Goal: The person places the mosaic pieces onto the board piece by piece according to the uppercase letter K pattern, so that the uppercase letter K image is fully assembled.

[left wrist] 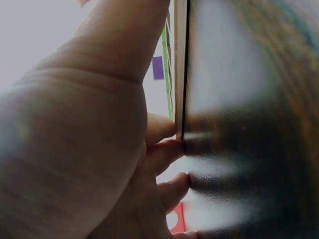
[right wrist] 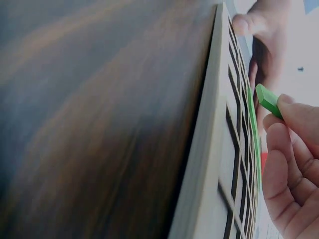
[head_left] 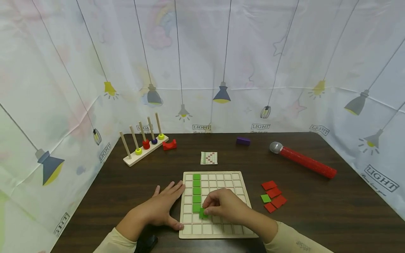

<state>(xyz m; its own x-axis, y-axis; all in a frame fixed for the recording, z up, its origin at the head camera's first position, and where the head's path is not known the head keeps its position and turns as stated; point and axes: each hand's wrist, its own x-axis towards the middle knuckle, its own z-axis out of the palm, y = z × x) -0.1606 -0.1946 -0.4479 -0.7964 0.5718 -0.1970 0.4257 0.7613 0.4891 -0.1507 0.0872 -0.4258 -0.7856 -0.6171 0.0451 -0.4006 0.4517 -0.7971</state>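
A light wooden grid board [head_left: 221, 232] lies on the dark table, with a column of several green tiles [head_left: 197, 190] in its second column from the left. My right hand [head_left: 229, 205] pinches a green tile [head_left: 203, 213] between thumb and finger, just below and right of that column. In the right wrist view, the pinched tile [right wrist: 268, 101] is tilted above the board [right wrist: 204, 164], held by my right hand [right wrist: 294, 164]. My left hand [head_left: 159, 207] is spread at the board's left edge, thumb near its lower corner; in the left wrist view its fingers [left wrist: 172, 191] rest along the table.
Several red tiles [head_left: 279, 201] and one green tile [head_left: 265, 198] lie right of the board. Behind it are a small pattern card [head_left: 209, 158], a purple block [head_left: 243, 141], a red curved block [head_left: 169, 144], a peg stand [head_left: 146, 153] with rings, and a red microphone [head_left: 303, 161].
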